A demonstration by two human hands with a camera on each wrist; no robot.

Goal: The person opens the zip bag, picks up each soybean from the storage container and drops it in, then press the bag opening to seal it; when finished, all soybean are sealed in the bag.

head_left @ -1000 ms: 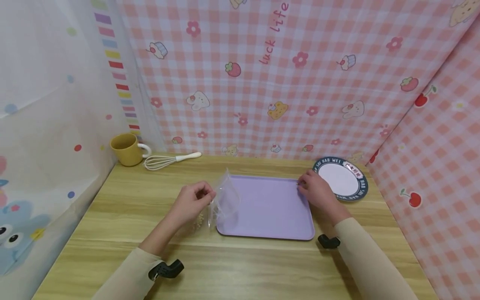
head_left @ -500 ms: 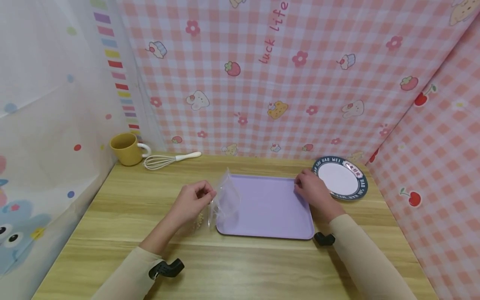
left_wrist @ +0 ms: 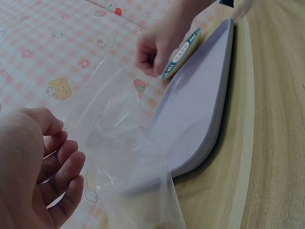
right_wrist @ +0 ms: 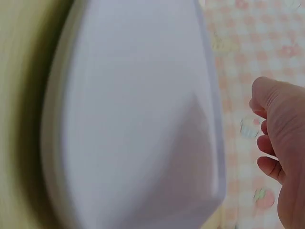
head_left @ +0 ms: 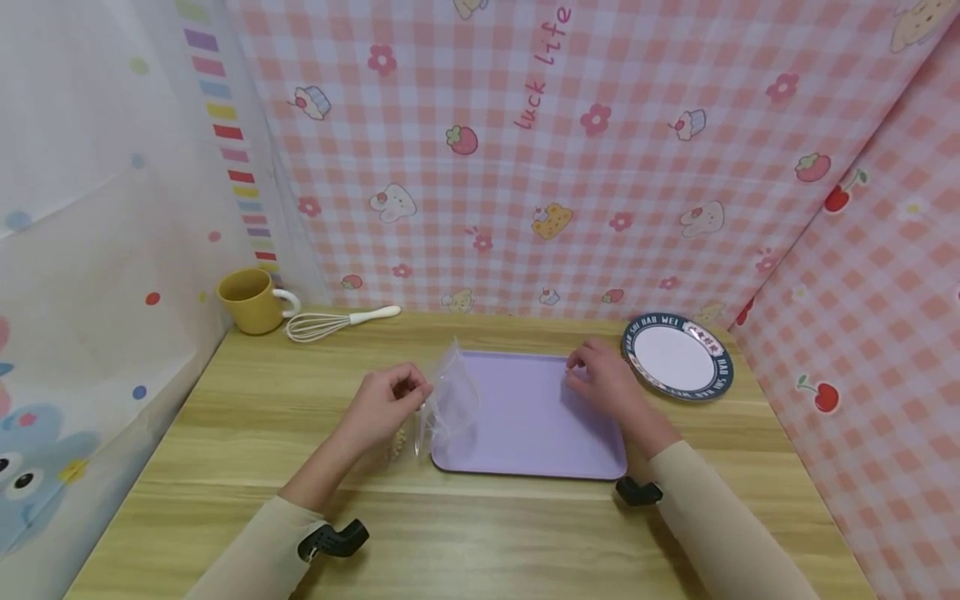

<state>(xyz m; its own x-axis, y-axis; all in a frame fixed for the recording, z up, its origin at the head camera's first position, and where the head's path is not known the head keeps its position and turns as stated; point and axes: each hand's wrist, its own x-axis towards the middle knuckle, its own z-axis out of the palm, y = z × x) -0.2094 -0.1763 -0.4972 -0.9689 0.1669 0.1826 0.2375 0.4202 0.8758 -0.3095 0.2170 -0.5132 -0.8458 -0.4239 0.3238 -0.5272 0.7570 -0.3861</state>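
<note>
My left hand (head_left: 386, 402) pinches the upper edge of a clear plastic zip bag (head_left: 454, 404) between thumb and finger, left of the tray. In the left wrist view the bag (left_wrist: 128, 157) hangs loose and overlaps the tray's near corner. Small beige pieces (head_left: 397, 443) show low in the bag, partly behind the hand. Over the far right part of the lilac tray (head_left: 536, 425) is my right hand (head_left: 609, 383), its fingers loosely bent with nothing between them. The right wrist view shows this hand (right_wrist: 286, 129) above the tray's rim, thumb and fingers apart.
A white plate (head_left: 675, 358) with a dark lettered rim lies at the back right, close to the right forearm. At the back left stand a yellow mug (head_left: 251, 304) and a whisk (head_left: 341, 323). Checked cloth (head_left: 480, 183) hangs behind the wooden table (head_left: 480, 533).
My right hand has moved left, from the tray's far right corner by the plate to over the tray. The left hand and the bag stay in place.
</note>
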